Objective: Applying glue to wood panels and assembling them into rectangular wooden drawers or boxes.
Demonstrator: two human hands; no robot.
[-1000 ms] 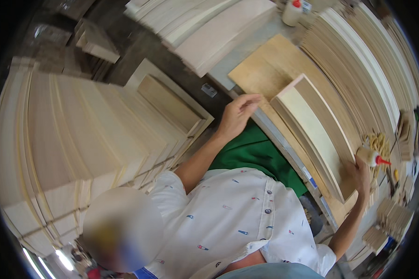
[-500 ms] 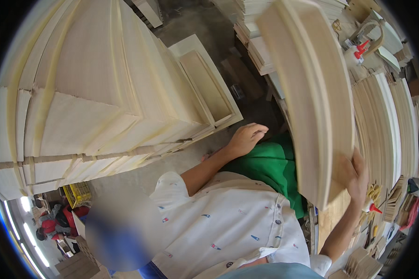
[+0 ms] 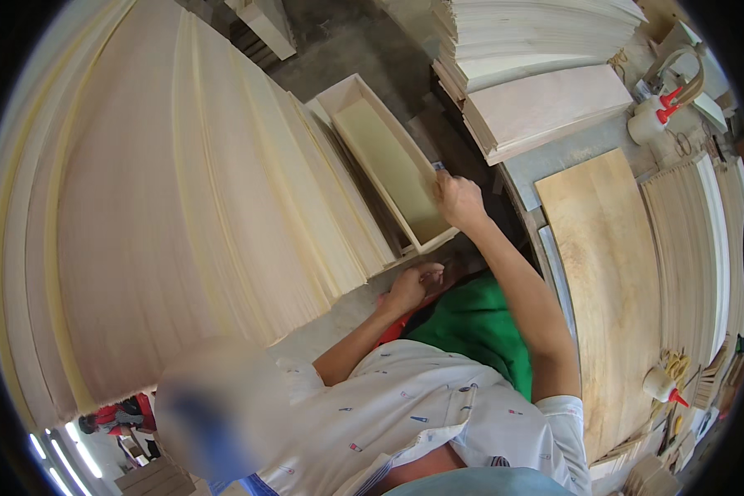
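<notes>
A long, shallow wooden box (image 3: 380,161) with raised walls stands tilted at the right end of a big stack of similar pale wood pieces (image 3: 198,182). My right hand (image 3: 459,201) reaches across and is closed on the box's right-hand rim, near its lower end. Just below the box's near corner is my left hand (image 3: 413,287), its fingers loosely curled and apart from the thumb. Nothing shows in the left hand, and it appears clear of the box.
A workbench on the right carries a flat wood panel (image 3: 608,281), stacked boards (image 3: 546,103), and white glue bottles with red tips (image 3: 649,120). Another row of thin boards (image 3: 694,248) stands beyond the panel. Dark floor (image 3: 339,50) shows between stack and bench.
My right hand has swung left with the box, from over the bench to the stack's end. The panel on the bench is uncovered. My left hand has dropped slightly lower.
</notes>
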